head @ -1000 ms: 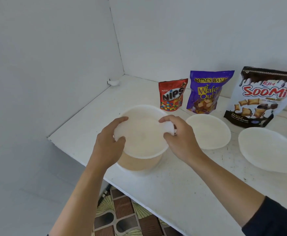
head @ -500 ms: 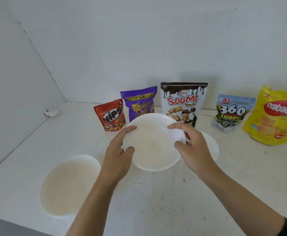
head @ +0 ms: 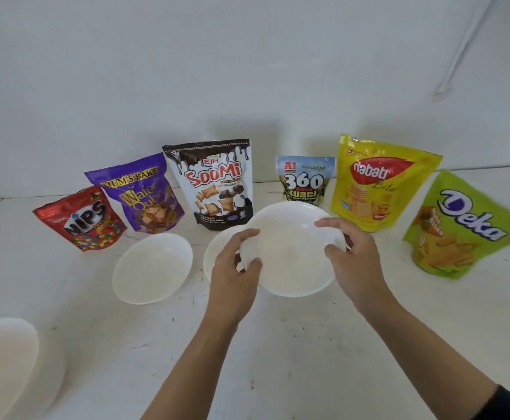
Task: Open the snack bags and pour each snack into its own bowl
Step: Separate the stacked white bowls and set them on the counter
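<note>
Both hands carry a white bowl (head: pixel 290 253) above the table. My left hand (head: pixel 235 268) grips its left rim and my right hand (head: pixel 349 262) grips its right rim. Under it a second white bowl (head: pixel 217 253) sits on the table, mostly hidden. Another white bowl (head: pixel 152 266) lies to the left. Several closed snack bags stand along the wall: a red Nips bag (head: pixel 85 218), a purple wafer bag (head: pixel 141 194), a Soomi bag (head: pixel 214 184), a 360 Kuaci bag (head: pixel 305 180), a yellow Nabati bag (head: pixel 374 183) and a green Deka bag (head: pixel 465 225).
A stack of white bowls (head: pixel 2 365) stands at the lower left corner of the white table (head: pixel 278 359). White walls close the back and the left. A white rod (head: pixel 459 50) leans on the wall at the upper right.
Both hands have carried the bowl to the right, from over the stack to in front of the Kuaci bag. The view has swung right, showing the Deka bag.
</note>
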Demonstrator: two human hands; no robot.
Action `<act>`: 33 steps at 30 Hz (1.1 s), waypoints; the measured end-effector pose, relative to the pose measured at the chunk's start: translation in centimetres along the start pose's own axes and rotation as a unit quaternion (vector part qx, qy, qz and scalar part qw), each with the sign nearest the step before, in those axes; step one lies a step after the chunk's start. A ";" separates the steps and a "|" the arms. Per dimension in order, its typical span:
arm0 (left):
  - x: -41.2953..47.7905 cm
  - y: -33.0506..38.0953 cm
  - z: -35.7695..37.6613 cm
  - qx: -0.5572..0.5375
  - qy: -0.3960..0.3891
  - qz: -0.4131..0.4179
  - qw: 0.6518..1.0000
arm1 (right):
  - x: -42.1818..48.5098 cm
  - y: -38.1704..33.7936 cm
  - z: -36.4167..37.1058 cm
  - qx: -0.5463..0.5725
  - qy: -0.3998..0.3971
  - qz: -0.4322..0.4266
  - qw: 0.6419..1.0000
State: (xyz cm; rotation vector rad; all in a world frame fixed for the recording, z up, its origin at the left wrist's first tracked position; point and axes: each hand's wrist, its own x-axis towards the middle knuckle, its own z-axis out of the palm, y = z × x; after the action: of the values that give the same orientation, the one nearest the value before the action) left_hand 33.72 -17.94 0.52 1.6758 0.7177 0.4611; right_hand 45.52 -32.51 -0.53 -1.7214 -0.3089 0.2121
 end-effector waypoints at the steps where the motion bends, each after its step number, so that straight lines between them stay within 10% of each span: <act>1: -0.1 -0.1 1.3 0.000 -0.012 -0.008 1.000 | 0.3 0.8 -0.9 -0.003 0.008 0.009 1.000; 21: 2.2 -3.8 11.4 0.057 -0.095 -0.110 0.988 | 4.9 8.7 -6.0 -0.151 -0.019 0.102 0.983; 33: 1.8 -1.4 8.7 0.051 -0.122 -0.071 0.989 | 3.3 4.2 -4.8 -0.216 -0.015 -0.054 0.975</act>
State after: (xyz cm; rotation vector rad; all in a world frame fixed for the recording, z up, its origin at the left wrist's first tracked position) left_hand 40.40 -22.90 -3.00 1.7264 0.6825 0.1166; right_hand 50.50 -36.60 -3.73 -2.1242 -0.4977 0.0929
